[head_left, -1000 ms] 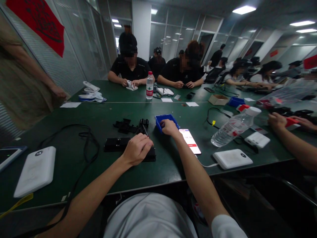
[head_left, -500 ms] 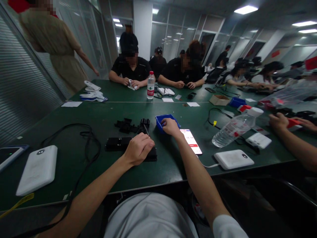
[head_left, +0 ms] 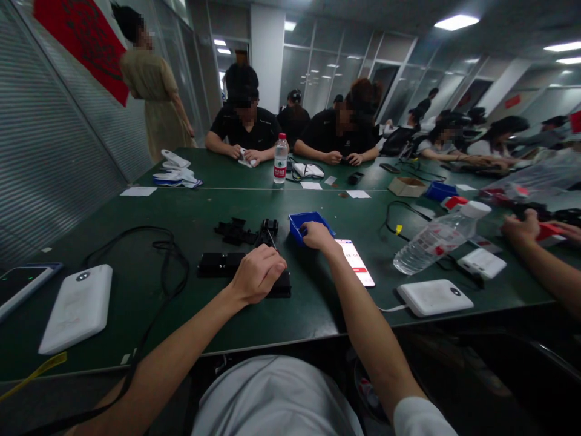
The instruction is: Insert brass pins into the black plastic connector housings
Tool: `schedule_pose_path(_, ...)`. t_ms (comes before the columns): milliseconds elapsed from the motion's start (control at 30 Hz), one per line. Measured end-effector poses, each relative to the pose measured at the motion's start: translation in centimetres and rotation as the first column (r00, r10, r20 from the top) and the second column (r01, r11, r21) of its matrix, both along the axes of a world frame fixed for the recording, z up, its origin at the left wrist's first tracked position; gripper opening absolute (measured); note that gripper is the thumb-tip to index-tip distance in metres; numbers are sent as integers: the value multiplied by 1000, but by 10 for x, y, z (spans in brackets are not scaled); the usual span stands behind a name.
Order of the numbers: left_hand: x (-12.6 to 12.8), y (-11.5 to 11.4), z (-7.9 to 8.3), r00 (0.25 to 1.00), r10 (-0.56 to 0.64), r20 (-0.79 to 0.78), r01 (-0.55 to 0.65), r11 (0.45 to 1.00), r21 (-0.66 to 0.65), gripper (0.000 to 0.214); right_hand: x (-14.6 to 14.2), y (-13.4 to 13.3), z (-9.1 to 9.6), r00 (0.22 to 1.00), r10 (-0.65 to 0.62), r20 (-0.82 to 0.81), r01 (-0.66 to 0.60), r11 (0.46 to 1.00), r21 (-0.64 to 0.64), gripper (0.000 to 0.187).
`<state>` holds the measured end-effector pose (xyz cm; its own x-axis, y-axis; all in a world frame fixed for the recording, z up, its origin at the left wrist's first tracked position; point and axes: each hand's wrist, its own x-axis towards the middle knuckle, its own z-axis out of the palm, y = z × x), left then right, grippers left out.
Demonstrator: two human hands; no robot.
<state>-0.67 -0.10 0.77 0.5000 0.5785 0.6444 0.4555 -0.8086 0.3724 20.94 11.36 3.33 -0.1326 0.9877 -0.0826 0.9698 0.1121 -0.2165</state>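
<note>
My left hand [head_left: 258,272] is closed around what looks like a screwdriver [head_left: 271,235]; its thin metal shaft sticks out past the fingers and its handle is hidden. The shaft points toward black plastic parts [head_left: 269,226] on the green table. Under and beside that hand lies a long black case-like piece [head_left: 213,264], partly covered by it. My right hand [head_left: 318,236] reaches into a small blue tray [head_left: 297,219], fingers bent together inside it. What the fingertips pinch, if anything, is hidden. More black parts [head_left: 238,231] lie left of the tray.
A lit phone [head_left: 361,269] lies right of the tray. White power banks [head_left: 77,309] and a tilted water bottle [head_left: 438,239] stand to the sides. A black cable [head_left: 177,266] loops at left. A co-worker's hand [head_left: 521,227] is at right; other people sit across the table.
The view has shifted slightly. My right hand stays in the blue tray and my left hand keeps hold of the tool. A person walking at far left has moved farther away.
</note>
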Motion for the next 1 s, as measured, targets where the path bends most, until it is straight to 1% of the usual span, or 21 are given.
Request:
schedule_pose_path(233, 0, -1, 0, 1000, 3, -17, -3, 1000, -13, 60, 1, 4, 0, 1000, -4, 17, 5, 997, -80, 43)
schedule_pose_path(300, 0, -1, 0, 1000, -1, -16, 0, 1000, -14, 60, 1, 7, 3, 1000, 4, 23, -2, 994, -112, 43)
schedule_pose_path(400, 0, 0, -1, 1000, -1, -15, 0, 1000, -24, 59, 2, 14, 13, 999, 33, 20, -29, 982, -188, 45)
schedule_pose_path(467, -1, 0, -2, 1000, 6, -16, -6, 1000, -28, 58, 3, 19, 21, 998, 57, 6, -53, 961, -272, 48)
schedule_pose_path(533, -1, 0, -2, 1000, 9, -16, -10, 1000, -29, 58, 4, 24, 28, 997, 81, -9, -79, 929, -362, 53)
schedule_pose_path(633, 0, 1, -3, 1000, 3, -18, -3, 1000, -28, 58, 2, 30, 33, 995, 101, -21, -100, 890, -444, 53)
schedule_pose_path(733, 0, 1, -3, 1000, 3, -31, -4, 1000, -28, 59, -3, 33, 31, 995, 101, -27, -102, 886, -452, 51)
schedule_pose_path(867, -1, 0, -2, 999, 10, -32, -11, 999, -30, 58, -7, 33, 25, 994, 100, -38, -107, 912, -396, 45)
schedule_pose_path(1000, -1, 0, -3, 1000, 20, -24, -21, 999, -39, 57, -6, 33, 19, 995, 87, -42, -96, 929, -358, 47)
